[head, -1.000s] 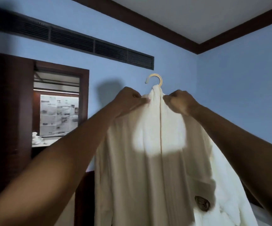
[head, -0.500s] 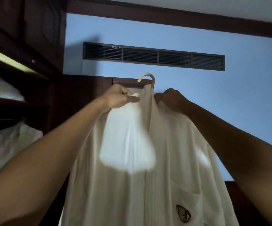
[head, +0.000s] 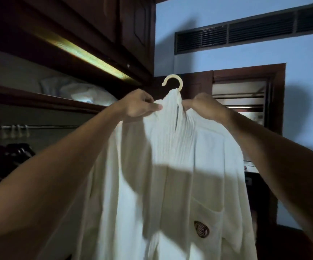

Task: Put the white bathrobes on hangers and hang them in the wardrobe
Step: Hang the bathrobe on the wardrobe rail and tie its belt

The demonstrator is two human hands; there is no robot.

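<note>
A white bathrobe [head: 180,166] with a brown emblem on its chest pocket hangs from a cream hanger, whose hook [head: 172,81] sticks up above the collar. I hold it up in front of me at head height. My left hand [head: 140,106] grips the left shoulder of the robe beside the collar. My right hand [head: 204,107] grips the right shoulder. The dark wooden wardrobe [head: 76,44] stands open at the left. Its metal rail [head: 45,126] runs below the shelf, left of the robe.
Several pale hanger hooks [head: 13,129] sit on the rail's left end, dark items below them. White bedding [head: 76,91] lies on the wardrobe's upper shelf under a lit strip. A dark doorway [head: 245,102] and a wall vent [head: 245,34] are behind the robe.
The view has swung left, bringing the open wardrobe and its rail into sight. Both hands still hold the robe on its hanger at the shoulders.
</note>
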